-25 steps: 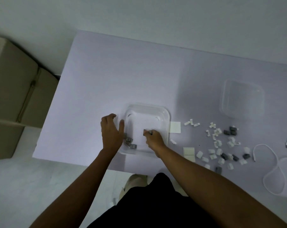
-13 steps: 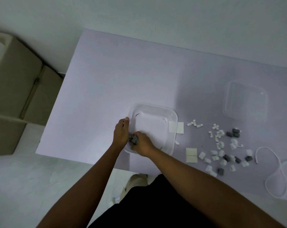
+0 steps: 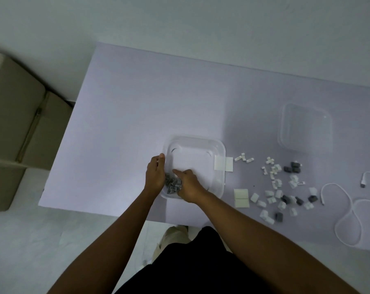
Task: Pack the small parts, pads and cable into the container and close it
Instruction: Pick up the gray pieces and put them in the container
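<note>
A clear plastic container (image 3: 219,149) sits near the table's front edge. My left hand (image 3: 155,176) grips its left rim, thumb on the edge. My right hand (image 3: 187,185) reaches into the container's near-left corner, fingers curled onto a small pile of grey parts (image 3: 171,184), index finger stretched out. Two white pads lie outside it: one (image 3: 228,164) against the right rim, one (image 3: 241,197) near the front. Several loose white and grey parts (image 3: 279,187) are scattered to the right. Farther right lies a white cable (image 3: 349,211). The clear lid (image 3: 306,128) rests at the back right.
The table (image 3: 137,115) has its front edge just below the container and its left edge near my left hand. Cardboard boxes (image 3: 16,115) stand on the floor to the left. My legs and a shoe are below the front edge.
My right hand moved from the container's middle to its near-left corner onto the grey parts. My left hand shifted closer on the rim. The grey parts are now bunched together.
</note>
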### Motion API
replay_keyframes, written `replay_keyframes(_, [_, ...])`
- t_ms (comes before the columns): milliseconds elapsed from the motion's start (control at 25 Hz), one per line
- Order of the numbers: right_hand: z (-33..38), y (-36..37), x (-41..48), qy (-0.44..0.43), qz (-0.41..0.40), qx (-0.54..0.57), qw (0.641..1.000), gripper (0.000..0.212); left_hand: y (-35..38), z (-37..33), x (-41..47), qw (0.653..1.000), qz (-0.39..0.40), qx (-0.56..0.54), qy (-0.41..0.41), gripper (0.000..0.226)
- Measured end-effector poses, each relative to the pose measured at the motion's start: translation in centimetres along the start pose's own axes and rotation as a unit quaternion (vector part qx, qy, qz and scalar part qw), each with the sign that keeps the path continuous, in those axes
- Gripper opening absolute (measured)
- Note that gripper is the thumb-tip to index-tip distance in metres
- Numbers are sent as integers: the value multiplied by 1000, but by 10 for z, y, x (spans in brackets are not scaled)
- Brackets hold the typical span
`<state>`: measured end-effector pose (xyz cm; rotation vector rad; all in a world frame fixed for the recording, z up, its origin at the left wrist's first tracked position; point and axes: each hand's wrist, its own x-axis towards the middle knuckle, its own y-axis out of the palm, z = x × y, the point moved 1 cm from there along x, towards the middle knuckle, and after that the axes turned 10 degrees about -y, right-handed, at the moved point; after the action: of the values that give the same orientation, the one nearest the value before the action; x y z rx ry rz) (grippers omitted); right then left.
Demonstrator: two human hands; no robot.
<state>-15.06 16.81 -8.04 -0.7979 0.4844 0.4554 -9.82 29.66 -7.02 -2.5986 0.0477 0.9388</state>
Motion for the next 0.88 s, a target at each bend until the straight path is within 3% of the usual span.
replay_keyframes(80, [3,2,5,-19,25,-1,1000,55,-1,-1,-2,1000,2,2,1,45])
replay_keyframes(160, [6,6,10,-5,3,144,990,40,-2,-3,-4,1000,4,9,0,46])
replay_keyframes(200, [7,5,9,-14,4,168,986,38,-2,-6,-5,1000,5,16,-2,46])
replay_keyframes(240, [8,0,2,-29,-10,112,993,41,-3,-8,-6,1000,4,26,-6,46])
replay_keyframes(320, [7,-15,-14,-27,-35,100,994,58,-4,-16,-7,999,-11,50,-5,45])
replay_keyframes(400, [-6,-30,-28,-28,-106,156,982,61,-7,-27,-9,990,-81,109,33,46])
replay_keyframes(520, [-31,-61,-57,-25,-231,231,945,43,3,-59,-18,949,-188,193,161,39])
replay_keyframes(600, [-60,-83,-84,1,-304,260,916,33,38,-86,-33,939,-149,206,231,33])
replay_keyframes(720, [-109,-105,-123,38,-390,226,892,24,111,-107,-60,929,-4,211,303,22])
replay_keyframes(880, [-185,-106,-180,121,-427,206,872,24,201,-91,-110,876,180,296,334,15])
